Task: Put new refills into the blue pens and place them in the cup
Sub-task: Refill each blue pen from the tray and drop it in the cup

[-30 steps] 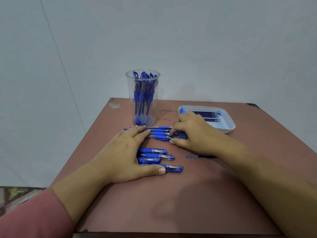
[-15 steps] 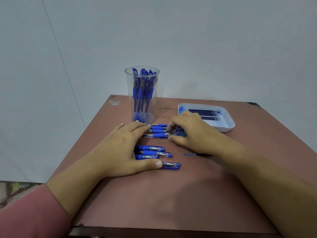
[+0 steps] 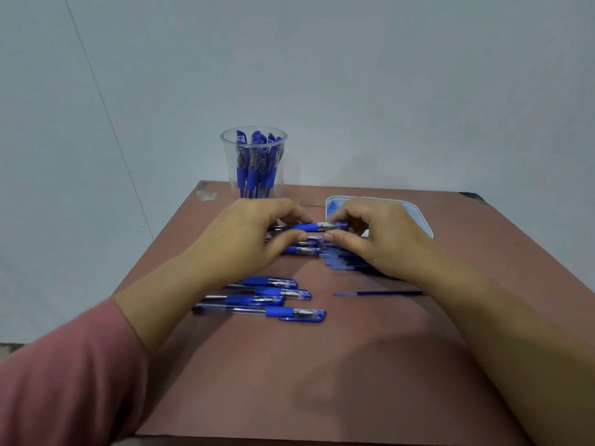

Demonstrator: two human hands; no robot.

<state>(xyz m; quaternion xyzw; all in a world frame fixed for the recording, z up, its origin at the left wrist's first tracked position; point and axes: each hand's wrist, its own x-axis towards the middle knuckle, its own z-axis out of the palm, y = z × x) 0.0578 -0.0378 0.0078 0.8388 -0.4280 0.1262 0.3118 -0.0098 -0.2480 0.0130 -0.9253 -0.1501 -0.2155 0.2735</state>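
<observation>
Pen (image 3: 309,226) now raised between left hand (image 3: 249,235), right hand (image 3: 381,235) | tray (image 3: 417,215) half hidden

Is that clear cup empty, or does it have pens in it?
Partly full: the cup stands upright with several blue pens inside, visible through its clear wall.

No text, label, brand or number can be read anywhere. Any print on the pens (image 3: 273,312) lying near the middle of the table (image 3: 322,381) is too small and blurred to make out.
</observation>
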